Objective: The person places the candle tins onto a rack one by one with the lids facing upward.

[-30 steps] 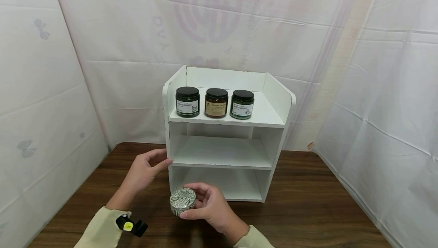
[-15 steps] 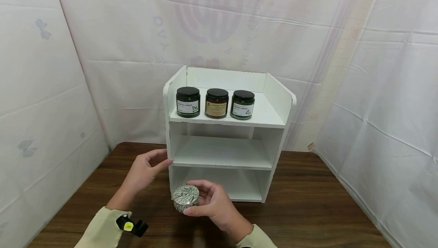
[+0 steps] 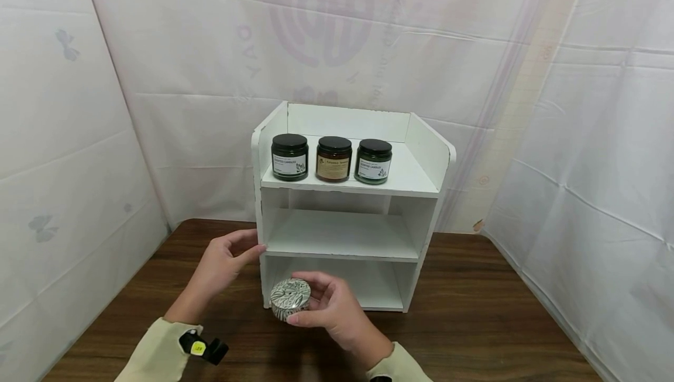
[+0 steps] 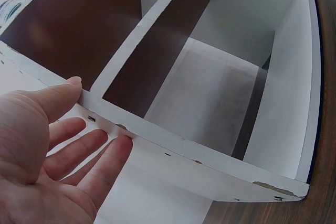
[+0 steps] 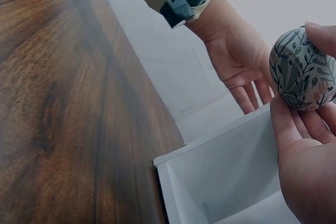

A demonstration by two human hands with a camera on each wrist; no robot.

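A small round lidded tin (image 3: pixel 291 296) with a grey-green leaf pattern is held by my right hand (image 3: pixel 337 315), thumb in front and fingers behind. It is off the table, before the bottom compartment of a white shelf unit (image 3: pixel 347 255). The right wrist view shows the printed leaves on the tin (image 5: pixel 300 72) close up. My left hand (image 3: pixel 223 262) holds the unit's left side panel at middle-shelf height. In the left wrist view, the left hand (image 4: pixel 58 156) has its thumb at the panel's front edge and its fingertips against the outer face.
On the top shelf stand a green candle jar (image 3: pixel 289 158), a brown candle jar (image 3: pixel 333 159) and another green candle jar (image 3: pixel 373 162), all with black lids. The unit stands on a dark wooden table (image 3: pixel 463 312), with white cloth (image 3: pixel 200 66) hanging behind.
My right hand has carried the tin slightly to the right and up in the head view, nearer the bottom compartment. The left hand and the jars have kept their places.
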